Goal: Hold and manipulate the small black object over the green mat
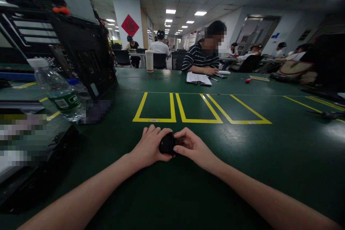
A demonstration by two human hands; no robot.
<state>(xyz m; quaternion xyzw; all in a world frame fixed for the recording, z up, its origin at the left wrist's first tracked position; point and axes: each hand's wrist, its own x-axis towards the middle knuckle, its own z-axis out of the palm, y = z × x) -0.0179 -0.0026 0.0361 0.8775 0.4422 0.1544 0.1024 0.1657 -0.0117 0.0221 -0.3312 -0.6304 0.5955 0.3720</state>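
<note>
Near the middle of the green table [205, 187], my left hand [152, 143] is closed around a small, rounded, glossy black object [166, 143], with fingers over its far side and the thumb at its near side. My right hand [192, 147] is at the object's right edge, its curled fingers and thumb closed on that side. The object looks like a small case or a mouse; its exact kind I cannot make out. Both hands hide part of it. Just beyond them, yellow tape outlines [154, 120] mark the tabletop.
On the left stand a clear plastic bottle [58, 91] and a black computer chassis [83, 54]. A dark part [40, 172] lies nearer. Across the table a person in a striped top [198, 59] leans over a clipboard [198, 78]. A white tumbler [149, 61] stands at the far edge.
</note>
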